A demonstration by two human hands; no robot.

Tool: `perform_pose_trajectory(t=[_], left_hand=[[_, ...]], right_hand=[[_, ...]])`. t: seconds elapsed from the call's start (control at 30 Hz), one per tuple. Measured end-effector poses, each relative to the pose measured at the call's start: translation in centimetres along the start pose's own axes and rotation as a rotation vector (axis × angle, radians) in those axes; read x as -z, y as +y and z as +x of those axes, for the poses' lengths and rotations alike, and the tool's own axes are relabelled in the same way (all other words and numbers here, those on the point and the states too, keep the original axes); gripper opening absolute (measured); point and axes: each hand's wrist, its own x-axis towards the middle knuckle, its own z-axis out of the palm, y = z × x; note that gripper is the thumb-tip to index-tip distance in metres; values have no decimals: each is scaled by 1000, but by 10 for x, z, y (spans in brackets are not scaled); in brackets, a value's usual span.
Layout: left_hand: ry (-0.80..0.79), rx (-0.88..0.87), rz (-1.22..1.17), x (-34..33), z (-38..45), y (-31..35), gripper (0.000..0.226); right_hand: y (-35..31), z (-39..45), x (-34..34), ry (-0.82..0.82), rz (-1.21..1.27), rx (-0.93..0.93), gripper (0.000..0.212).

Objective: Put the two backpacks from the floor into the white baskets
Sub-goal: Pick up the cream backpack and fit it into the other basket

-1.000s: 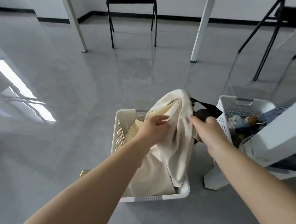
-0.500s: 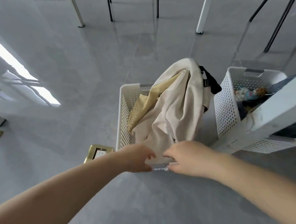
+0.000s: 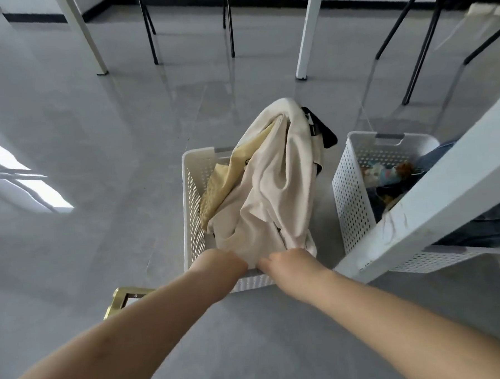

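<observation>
A cream backpack [image 3: 272, 188] with a black strap stands slumped in the left white basket [image 3: 193, 209], its top rising above the rim. My left hand [image 3: 218, 263] and my right hand [image 3: 290, 262] sit side by side on this basket's near rim, fingers curled over it and hidden from view. To the right stands the second white basket [image 3: 356, 189], holding a dark blue backpack [image 3: 482, 226] with a small colourful charm. A white beam partly covers that basket.
A slanted white frame beam [image 3: 446, 190] crosses in front of the right basket. A brass floor socket [image 3: 127, 297] lies left of my left forearm. White table legs [image 3: 307, 32] and black chair legs [image 3: 147, 29] stand further back on the glossy grey floor.
Both hands let go of the cream backpack's top and dropped to the near rim of the left basket. The backpack now stands in the basket on its own.
</observation>
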Motion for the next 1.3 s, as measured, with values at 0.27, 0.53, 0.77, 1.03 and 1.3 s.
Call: perform_pose_trajectory(t=[0.27,0.53,0.77,1.03,1.3], left_hand=[[181,70,30,46,74,27,29],[249,16,21,60,94,57,31],[224,8,47,65,94,70,31],[255,20,-50,58,88,71,34],[301,144,-658,70,71,63,42]], right_hand=[[76,-1,3,60,114,-295,38],[101,-21,4,11,115,-376,39],[102,-28,4,-89,79,-385,28],[99,-27,0,-72,61,-435,32],[87,-38,22,-25,212,-506,41]])
